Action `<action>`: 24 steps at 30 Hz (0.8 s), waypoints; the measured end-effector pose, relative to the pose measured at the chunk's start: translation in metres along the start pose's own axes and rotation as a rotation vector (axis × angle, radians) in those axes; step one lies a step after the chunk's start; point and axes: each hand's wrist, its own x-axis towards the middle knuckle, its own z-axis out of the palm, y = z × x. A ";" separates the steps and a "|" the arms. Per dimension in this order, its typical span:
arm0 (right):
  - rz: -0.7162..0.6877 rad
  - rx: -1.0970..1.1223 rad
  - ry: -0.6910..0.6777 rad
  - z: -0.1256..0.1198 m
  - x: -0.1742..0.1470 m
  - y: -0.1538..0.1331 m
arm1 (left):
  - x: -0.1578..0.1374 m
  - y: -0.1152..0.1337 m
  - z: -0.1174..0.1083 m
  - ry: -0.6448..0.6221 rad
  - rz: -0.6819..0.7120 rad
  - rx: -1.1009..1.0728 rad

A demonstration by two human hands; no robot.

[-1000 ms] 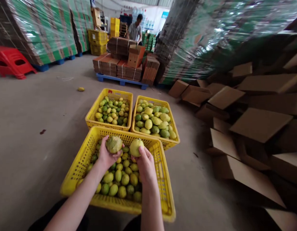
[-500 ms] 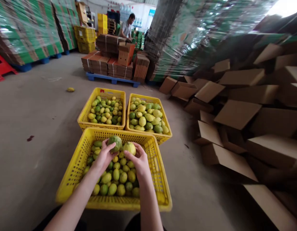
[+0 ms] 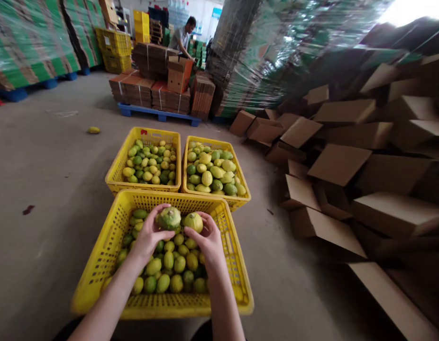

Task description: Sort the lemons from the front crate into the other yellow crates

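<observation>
My left hand (image 3: 150, 231) grips a large green lemon (image 3: 169, 218) with a pale, rough patch on its upper side. Beside it, my right hand (image 3: 208, 237) holds a yellow-green lemon (image 3: 193, 222) between thumb and fingers. Both hands are raised over the near yellow crate (image 3: 93, 265), whose bottom is covered with loose green and yellow lemons (image 3: 169, 259). My forearms hide part of that fruit. Just beyond stand a left yellow crate (image 3: 114, 177) of smaller lemons and a right yellow crate (image 3: 245, 194) of bigger ones.
Empty cardboard boxes (image 3: 338, 163) lie heaped on the right. A blue pallet (image 3: 159, 115) carries bundled flat cartons ahead, where a person (image 3: 182, 38) bends over. One lemon (image 3: 93, 130) lies on the floor at left. Wrapped green stacks (image 3: 31, 42) line the far left.
The lemon in my left hand has turned, so its pale rough patch faces up. My right hand keeps its lemon. The view has shifted slightly to the right.
</observation>
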 end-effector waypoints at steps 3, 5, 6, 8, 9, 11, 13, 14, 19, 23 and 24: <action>-0.064 -0.022 -0.016 -0.002 0.000 -0.002 | -0.001 0.006 0.000 -0.030 -0.008 0.024; -0.087 -0.020 -0.053 0.000 -0.001 -0.003 | -0.004 0.010 0.001 -0.050 0.009 0.019; -0.097 -0.007 -0.067 0.001 -0.002 -0.003 | -0.005 0.011 0.003 -0.056 0.024 0.013; -0.127 0.032 -0.079 0.004 -0.005 -0.005 | -0.008 0.012 0.005 -0.058 0.066 -0.002; -0.144 0.045 -0.083 0.006 -0.006 -0.005 | -0.010 0.012 0.006 -0.058 0.087 -0.008; -0.172 0.045 -0.102 0.009 -0.008 -0.007 | -0.012 0.013 0.006 -0.054 0.115 -0.012; -0.178 0.039 -0.128 0.013 -0.010 -0.007 | -0.013 0.015 0.004 -0.056 0.113 -0.017; -0.172 0.048 -0.136 0.015 -0.010 -0.007 | -0.012 0.017 0.002 -0.061 0.098 -0.042; 0.060 0.177 -0.295 0.030 -0.013 0.000 | -0.002 0.026 -0.008 0.003 -0.145 -0.457; 0.267 0.393 -0.512 0.039 -0.013 0.003 | 0.007 0.026 -0.014 0.132 -0.348 -0.719; 0.269 0.444 -0.501 0.039 -0.012 0.003 | 0.007 0.025 -0.015 0.133 -0.365 -0.786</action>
